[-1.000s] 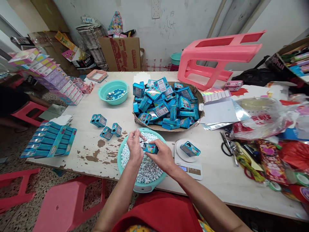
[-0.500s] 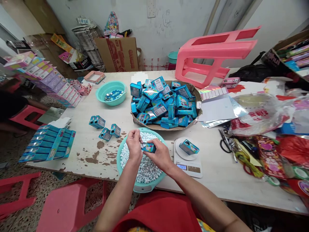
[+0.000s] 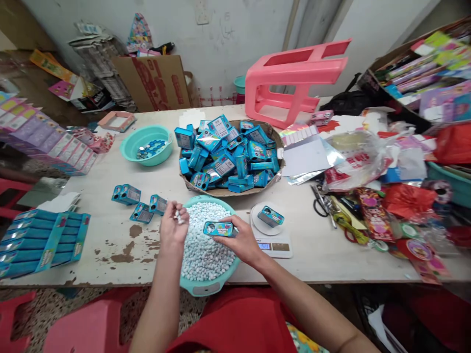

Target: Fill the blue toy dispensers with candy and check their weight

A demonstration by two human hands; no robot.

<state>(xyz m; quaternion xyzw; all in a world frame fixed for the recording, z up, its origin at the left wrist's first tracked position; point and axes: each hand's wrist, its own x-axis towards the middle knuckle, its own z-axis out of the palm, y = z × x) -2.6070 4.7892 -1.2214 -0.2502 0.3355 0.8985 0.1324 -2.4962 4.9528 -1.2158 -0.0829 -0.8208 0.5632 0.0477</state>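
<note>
My right hand [image 3: 242,241] grips a small blue tin [image 3: 222,229] over the bowl, its printed face with a round opening turned up. Pale pieces show in that opening. To the left, my left hand [image 3: 173,226] is palm up with curled fingers, holding a few small white candies [image 3: 179,216]. Below both hands is a turquoise bowl [image 3: 203,289] full of white candies [image 3: 208,260]. Right of the bowl, another blue tin [image 3: 271,215] sits on a white digital scale [image 3: 277,246]. Several blue tins [image 3: 126,194] stand on the table to the left.
A cut-down carton [image 3: 235,190] heaped with blue tins lies behind the bowl. A turquoise basin [image 3: 147,159] holds blue and silver round pieces. Packed display boxes [image 3: 44,240] stand at left, a pink stool [image 3: 290,83] lies on the table behind, and scissors [image 3: 319,203] lie at right.
My left hand has moved away from the tin to the left and turned palm up with candies showing. The tin in my right hand has tilted face up. The view has swung right.
</note>
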